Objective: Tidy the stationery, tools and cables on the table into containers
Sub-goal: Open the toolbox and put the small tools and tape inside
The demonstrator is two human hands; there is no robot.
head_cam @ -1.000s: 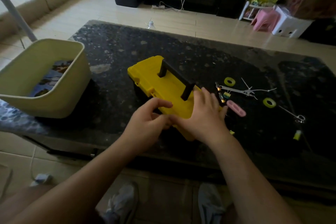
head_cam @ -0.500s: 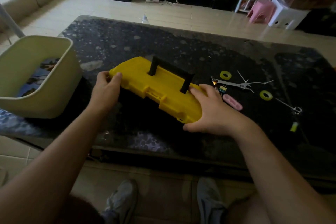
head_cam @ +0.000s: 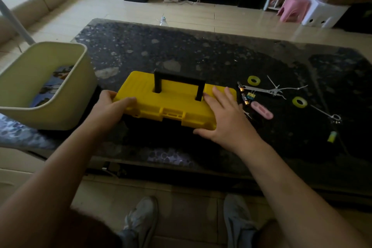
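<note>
**A:** Containers, quick.

**B:** Two. The yellow toolbox [head_cam: 173, 104] sits mid-table [head_cam: 201, 52], towards the 6 o'clock edge. Its lid is down and its black handle [head_cam: 179, 80] stands upright, so the contents are hidden. The beige bin [head_cam: 60, 110] is open-topped and stands at 9 o'clock of it, just beside.

**A:** What's in the bin?

**B:** Blue and dark stuff [head_cam: 54, 84] lies at the bottom (too blurred to name).

**A:** Hands?

**B:** The left hand [head_cam: 109, 106] grasps the toolbox's 9 o'clock end, thumb on the lid, fingers wrapped round the end. The right hand [head_cam: 227, 119] lies flat on the lid's 3 o'clock end, with fingers straight and spread and the thumb at the near corner. It is released, not clenched.

**A:** Anything loose?

**B:** Everything loose is on the table at 3 o'clock of the toolbox. Nearest are the batteries [head_cam: 244, 98], a binder clip [head_cam: 251, 95] and a pink oval piece [head_cam: 261, 110]. Further out are a metal plier-like tool [head_cam: 265, 90] and two tape rolls [head_cam: 254, 80] [head_cam: 299, 102]. A small yellow bit [head_cam: 331, 136] lies well apart, at 4 o'clock.
</note>
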